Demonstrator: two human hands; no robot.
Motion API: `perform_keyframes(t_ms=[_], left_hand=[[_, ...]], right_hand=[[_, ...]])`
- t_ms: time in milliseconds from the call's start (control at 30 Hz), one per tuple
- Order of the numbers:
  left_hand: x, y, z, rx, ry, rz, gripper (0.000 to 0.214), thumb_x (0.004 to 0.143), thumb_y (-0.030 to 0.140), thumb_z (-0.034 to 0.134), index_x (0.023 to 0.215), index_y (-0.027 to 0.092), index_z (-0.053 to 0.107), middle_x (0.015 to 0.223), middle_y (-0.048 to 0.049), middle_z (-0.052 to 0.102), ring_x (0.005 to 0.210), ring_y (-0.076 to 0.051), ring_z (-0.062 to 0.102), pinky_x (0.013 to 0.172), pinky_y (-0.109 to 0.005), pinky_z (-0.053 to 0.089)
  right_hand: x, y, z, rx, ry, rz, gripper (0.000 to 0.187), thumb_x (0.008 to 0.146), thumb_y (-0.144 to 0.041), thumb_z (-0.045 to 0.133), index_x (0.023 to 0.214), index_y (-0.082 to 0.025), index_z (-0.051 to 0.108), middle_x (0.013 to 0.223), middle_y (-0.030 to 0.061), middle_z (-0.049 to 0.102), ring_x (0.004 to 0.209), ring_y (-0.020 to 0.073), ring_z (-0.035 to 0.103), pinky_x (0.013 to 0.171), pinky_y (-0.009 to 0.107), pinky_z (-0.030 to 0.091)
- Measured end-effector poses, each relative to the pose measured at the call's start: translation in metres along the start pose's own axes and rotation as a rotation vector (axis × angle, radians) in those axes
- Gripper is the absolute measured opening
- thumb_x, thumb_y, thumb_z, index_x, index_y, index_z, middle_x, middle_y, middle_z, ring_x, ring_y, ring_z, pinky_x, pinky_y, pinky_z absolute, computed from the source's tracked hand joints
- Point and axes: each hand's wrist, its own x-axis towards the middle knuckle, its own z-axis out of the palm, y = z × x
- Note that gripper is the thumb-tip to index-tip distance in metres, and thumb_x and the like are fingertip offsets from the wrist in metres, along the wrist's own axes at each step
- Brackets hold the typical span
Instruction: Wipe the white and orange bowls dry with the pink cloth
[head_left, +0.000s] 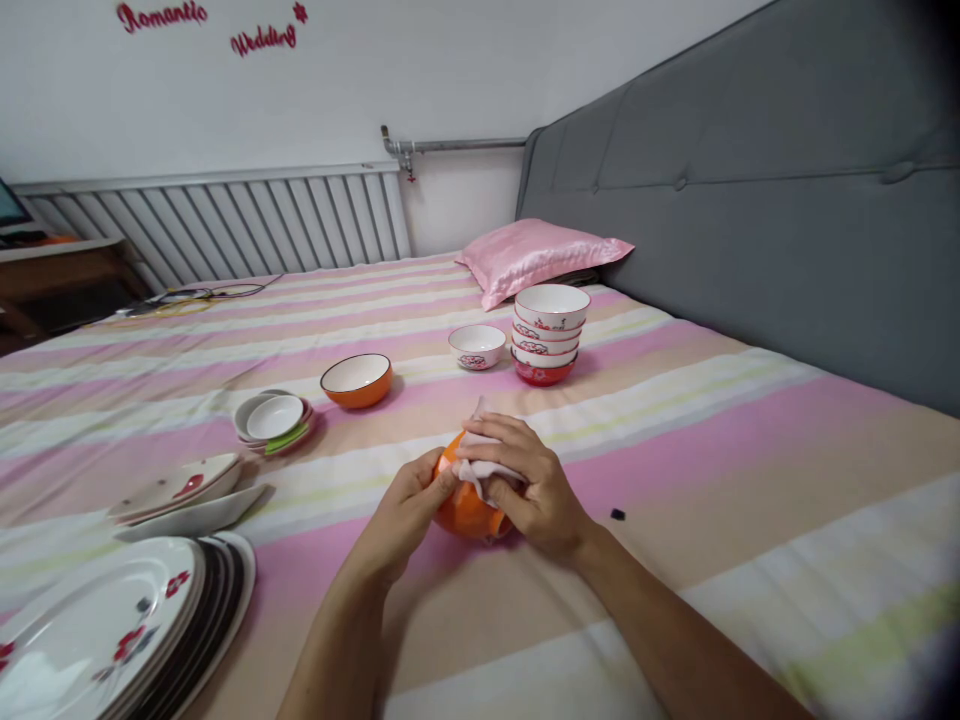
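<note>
The bowl point(461, 517), clasped by curled left hand point(405, 510) fingers while flat right hand point(531, 487) fingers press a cloth point(480, 467) on it, could slip loose under that pressure.

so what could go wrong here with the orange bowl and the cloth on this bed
1. The glossy orange ceramic bowl is tilted, gripped at its rim by the left hand while the right hand presses a pale pink cloth on it; it might slip out and roll across the striped bedsheet.
2. The tall stack of white and red patterned bowls stands on soft bedding; a jolt could perhaps topple it.
</note>
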Motion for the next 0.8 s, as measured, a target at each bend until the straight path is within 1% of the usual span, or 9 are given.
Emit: perform_keyframes(t_ms=[200,267,367,433,500,567,600,667,800], left_hand=[[-0.002,0.004,0.004,0.038,0.055,-0.029,0.030,0.084,0.041,0.058,0.098,0.014,0.062,0.083,-0.0049,0.064,0.075,-0.017,0.055,0.074,-0.029,0.044],[-0.002,0.004,0.005,0.061,0.084,-0.040,0.033,0.082,0.044,0.059,0.095,0.013,0.063,0.077,-0.0042,0.062,0.072,-0.017,0.054,0.071,-0.029,0.043],[-0.003,0.003,0.004,0.080,0.110,-0.062,0.036,0.079,0.047,0.060,0.092,0.013,0.063,0.073,-0.0040,0.061,0.072,-0.018,0.054,0.070,-0.029,0.043],[-0.003,0.002,0.004,0.082,0.108,-0.073,0.037,0.078,0.048,0.061,0.092,0.014,0.063,0.075,-0.0045,0.061,0.073,-0.019,0.054,0.069,-0.029,0.043],[-0.003,0.002,0.004,0.082,0.087,-0.073,0.038,0.079,0.048,0.060,0.094,0.014,0.063,0.078,-0.0053,0.062,0.075,-0.019,0.054,0.070,-0.029,0.043],[-0.003,0.003,0.004,0.081,0.043,-0.068,0.037,0.081,0.046,0.058,0.097,0.014,0.063,0.083,-0.0061,0.063,0.076,-0.018,0.054,0.071,-0.028,0.043],[-0.004,0.003,0.004,0.078,0.014,-0.065,0.036,0.082,0.045,0.058,0.099,0.014,0.063,0.086,-0.0065,0.063,0.077,-0.018,0.053,0.072,-0.028,0.043],[-0.005,0.004,0.005,0.072,-0.041,-0.063,0.035,0.084,0.044,0.057,0.101,0.014,0.063,0.090,-0.0069,0.063,0.079,-0.017,0.054,0.074,-0.028,0.044],[-0.005,0.005,0.005,0.085,-0.078,-0.058,0.036,0.085,0.044,0.056,0.104,0.015,0.062,0.090,-0.0066,0.063,0.080,-0.017,0.054,0.075,-0.028,0.044]], right_hand=[[0.000,0.006,0.000,0.035,0.072,0.122,0.035,0.082,-0.019,0.053,0.113,-0.030,0.066,0.127,0.0028,0.059,0.123,0.0231,0.047,0.106,0.043,0.034],[0.000,0.010,0.001,0.126,0.123,0.241,0.032,0.085,-0.024,0.051,0.113,-0.028,0.065,0.123,0.0029,0.062,0.117,0.0233,0.052,0.102,0.040,0.037],[0.001,0.018,0.002,0.309,0.190,0.507,0.029,0.086,-0.039,0.051,0.106,-0.025,0.067,0.096,0.0023,0.070,0.091,0.0223,0.062,0.083,0.035,0.045],[0.003,0.023,0.003,0.412,0.243,0.652,0.030,0.082,-0.046,0.055,0.094,-0.022,0.069,0.080,0.0011,0.068,0.079,0.0212,0.061,0.073,0.031,0.045],[0.004,0.026,0.004,0.502,0.293,0.752,0.030,0.077,-0.048,0.060,0.084,-0.020,0.069,0.075,0.0013,0.067,0.075,0.0208,0.059,0.067,0.029,0.044],[0.004,0.028,0.005,0.587,0.303,0.826,0.031,0.075,-0.049,0.062,0.083,-0.020,0.068,0.073,0.0012,0.067,0.069,0.0193,0.057,0.061,0.028,0.042],[0.004,0.027,0.004,0.622,0.293,0.843,0.031,0.075,-0.049,0.061,0.085,-0.021,0.068,0.073,0.0009,0.067,0.066,0.0184,0.056,0.058,0.027,0.041],[0.003,0.026,0.003,0.655,0.256,0.813,0.031,0.076,-0.048,0.059,0.092,-0.022,0.068,0.080,0.0008,0.068,0.066,0.0175,0.057,0.058,0.027,0.041],[0.002,0.018,-0.001,0.543,0.171,0.622,0.029,0.080,-0.042,0.057,0.101,-0.023,0.065,0.097,0.0019,0.066,0.085,0.0193,0.058,0.072,0.028,0.043]])
